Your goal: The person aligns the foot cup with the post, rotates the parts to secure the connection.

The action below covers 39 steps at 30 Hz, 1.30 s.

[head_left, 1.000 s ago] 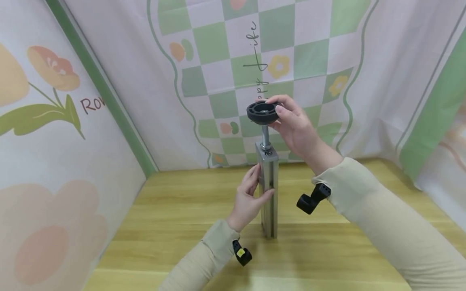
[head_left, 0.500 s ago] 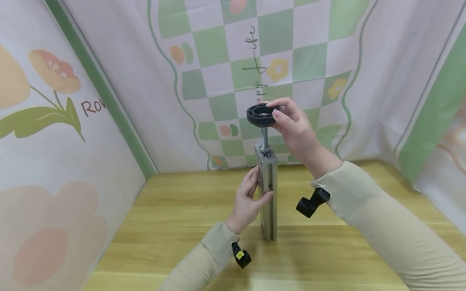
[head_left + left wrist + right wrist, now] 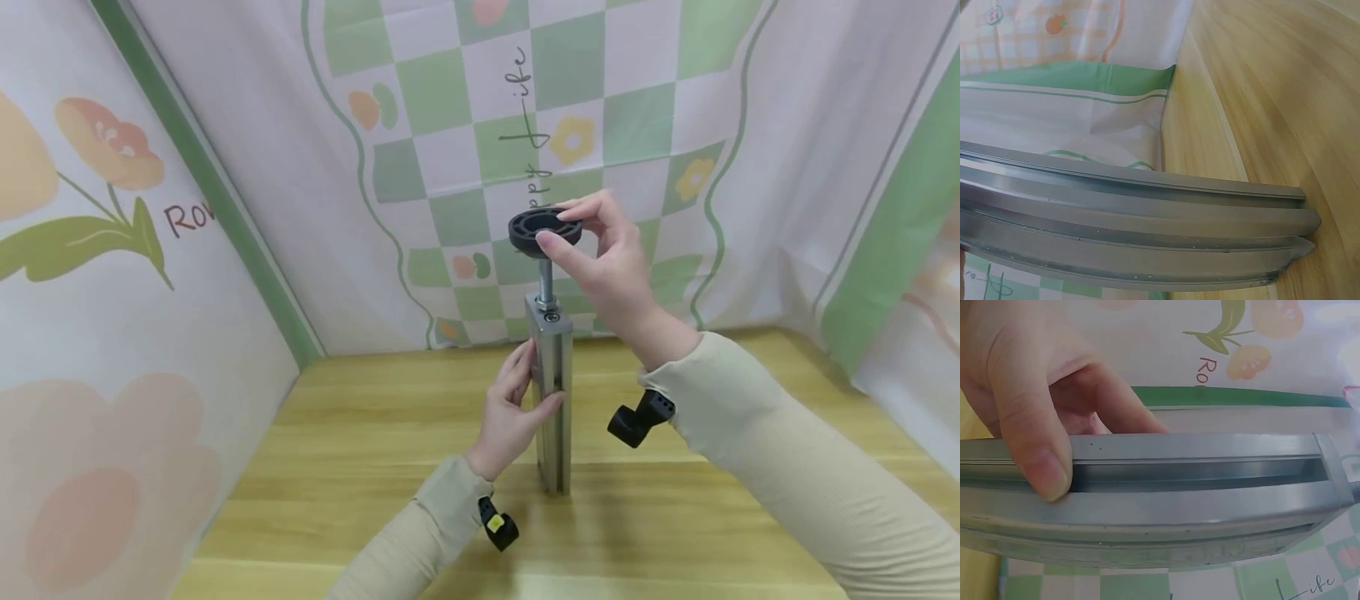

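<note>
A silver slotted aluminium profile (image 3: pixel 556 358) stands upright on the wooden table. From its top end plate rises a threaded stud (image 3: pixel 546 282) with a nut at its base. The stud carries a round black levelling foot (image 3: pixel 525 241), hollow side up. My left hand (image 3: pixel 507 423) grips the profile around mid-height, thumb on the near side. That thumb lies over the slot in the right wrist view, where the left hand (image 3: pixel 1025 394) shows closely. My right hand (image 3: pixel 618 271) pinches the foot's rim, thumb at the near side and fingers at the far right.
The wooden table (image 3: pixel 360 467) meets a printed curtain (image 3: pixel 438 167) behind the profile. More patterned cloth (image 3: pixel 135 333) hangs on the left side and on the right. A black camera mount (image 3: pixel 641 418) sits at the right cuff, and another mount (image 3: pixel 498 523) at the left cuff.
My right thumb has shifted left along the near rim of the foot, and the hand has turned a little. My left hand and the profile stay in place.
</note>
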### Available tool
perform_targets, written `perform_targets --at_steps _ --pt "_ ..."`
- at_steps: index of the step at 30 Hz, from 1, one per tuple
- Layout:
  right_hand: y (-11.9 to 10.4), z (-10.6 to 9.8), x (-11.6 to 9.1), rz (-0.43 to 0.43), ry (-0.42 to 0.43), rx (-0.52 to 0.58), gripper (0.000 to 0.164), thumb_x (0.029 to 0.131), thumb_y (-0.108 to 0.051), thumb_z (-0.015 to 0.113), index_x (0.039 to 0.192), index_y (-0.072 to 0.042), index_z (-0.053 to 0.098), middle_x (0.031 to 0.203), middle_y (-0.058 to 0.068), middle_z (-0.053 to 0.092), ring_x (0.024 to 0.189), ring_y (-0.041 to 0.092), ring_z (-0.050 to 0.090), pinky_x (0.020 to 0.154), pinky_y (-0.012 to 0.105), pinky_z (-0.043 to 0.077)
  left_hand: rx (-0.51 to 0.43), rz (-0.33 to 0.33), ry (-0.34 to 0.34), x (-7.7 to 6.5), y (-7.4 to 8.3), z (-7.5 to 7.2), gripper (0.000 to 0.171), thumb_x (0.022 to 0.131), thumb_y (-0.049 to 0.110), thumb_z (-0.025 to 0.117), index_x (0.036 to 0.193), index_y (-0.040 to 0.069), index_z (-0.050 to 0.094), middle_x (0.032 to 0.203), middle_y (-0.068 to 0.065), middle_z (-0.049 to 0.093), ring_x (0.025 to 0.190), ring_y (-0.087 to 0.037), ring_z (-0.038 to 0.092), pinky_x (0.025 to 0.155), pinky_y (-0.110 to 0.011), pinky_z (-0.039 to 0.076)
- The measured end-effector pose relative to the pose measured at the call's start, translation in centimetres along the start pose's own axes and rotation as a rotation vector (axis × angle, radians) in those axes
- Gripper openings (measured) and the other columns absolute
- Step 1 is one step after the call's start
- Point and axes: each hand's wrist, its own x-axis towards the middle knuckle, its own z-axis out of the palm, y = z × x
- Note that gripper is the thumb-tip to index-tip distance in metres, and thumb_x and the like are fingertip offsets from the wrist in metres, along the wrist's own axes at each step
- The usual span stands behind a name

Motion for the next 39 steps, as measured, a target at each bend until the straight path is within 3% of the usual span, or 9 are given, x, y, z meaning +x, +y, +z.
perform_targets --at_steps 3,6,12,19,22,27,30,34,39 --pt "-0.1 0.2 0.1 -0.064 0.033 -0.111 0.017 0.077 0.002 0.069 0.087 -0.004 0.057 0.1 -0.012 0.054 0.097 0.009 0.051 0.091 0.02 0.039 0.004 0.001 0.001 0.1 0.1 0.0 0.069 0.082 -0.013 0.064 0.141 -0.011 0.029 0.146 -0.027 0.031 0.131 -0.037 0.039 0.112 -0.029 0.034" --pt "-0.3 0.4 0.1 -0.134 0.062 -0.226 0.028 0.074 0.001 0.075 0.09 0.008 0.053 0.095 -0.016 0.049 0.094 0.004 0.046 0.088 0.021 0.036 0.007 0.002 -0.003 0.1 0.2 -0.1 0.07 0.081 -0.014 0.064 0.141 -0.011 0.029 0.146 -0.027 0.03 0.131 -0.037 0.039 0.112 -0.029 0.034" --pt "-0.4 1.0 0.0 -0.242 0.12 -0.376 0.036 0.069 -0.006 0.083 0.086 0.007 0.055 0.087 -0.017 0.042 0.086 0.002 0.038 0.08 0.019 0.032 0.006 0.009 0.002 0.1 0.3 -0.3 0.072 0.08 -0.016 0.064 0.142 -0.011 0.027 0.146 -0.028 0.03 0.131 -0.036 0.038 0.112 -0.028 0.033" --pt "0.2 1.8 -0.6 -0.307 0.198 -0.464 0.043 0.065 -0.018 0.087 0.083 0.006 0.057 0.083 0.003 0.046 0.082 0.025 0.042 0.078 0.02 0.031 0.01 0.006 -0.003 -0.4 0.2 -0.5 0.072 0.081 -0.015 0.064 0.142 -0.01 0.026 0.145 -0.029 0.03 0.133 -0.037 0.036 0.113 -0.03 0.032" --pt "0.3 1.6 -0.6 -0.313 0.168 -0.394 0.038 0.07 -0.017 0.082 0.086 0.007 0.058 0.089 -0.007 0.046 0.087 0.014 0.044 0.081 0.02 0.035 0.018 0.013 -0.002 -0.4 0.1 -0.5 0.071 0.082 -0.013 0.064 0.142 -0.009 0.027 0.146 -0.027 0.03 0.132 -0.035 0.038 0.112 -0.03 0.032" --pt "0.5 0.9 -0.3 -0.235 0.067 -0.165 0.026 0.083 -0.013 0.056 0.094 0.011 0.057 0.094 -0.013 0.047 0.09 0.003 0.045 0.084 0.022 0.04 0.014 0.029 0.007 -0.1 0.1 -0.5 0.071 0.082 -0.013 0.064 0.142 -0.009 0.028 0.145 -0.027 0.031 0.129 -0.032 0.042 0.111 -0.031 0.034" --pt "0.9 0.6 0.2 -0.117 -0.058 0.102 0.024 0.086 -0.011 0.046 0.101 0.005 0.055 0.095 -0.005 0.053 0.089 0.009 0.051 0.085 0.024 0.043 0.01 0.033 0.01 0.0 0.1 -0.5 0.07 0.081 -0.015 0.064 0.141 -0.01 0.028 0.144 -0.029 0.031 0.128 -0.035 0.042 0.111 -0.031 0.034" --pt "1.8 -0.2 0.9 0.06 -0.282 0.494 0.028 0.092 -0.021 0.045 0.116 -0.009 0.051 0.103 0.001 0.06 0.099 0.013 0.057 0.094 0.027 0.043 0.006 0.02 0.006 0.0 0.1 -0.3 0.07 0.08 -0.015 0.064 0.14 -0.011 0.029 0.145 -0.029 0.031 0.129 -0.04 0.04 0.112 -0.032 0.034" --pt "2.7 -1.0 1.5 0.154 -0.46 0.637 0.032 0.095 -0.032 0.045 0.122 -0.018 0.054 0.112 0.001 0.059 0.106 0.014 0.053 0.095 0.032 0.041 0.014 0.012 -0.001 0.0 0.1 -0.1 0.069 0.081 -0.014 0.064 0.14 -0.011 0.03 0.145 -0.029 0.031 0.13 -0.041 0.039 0.112 -0.033 0.034"
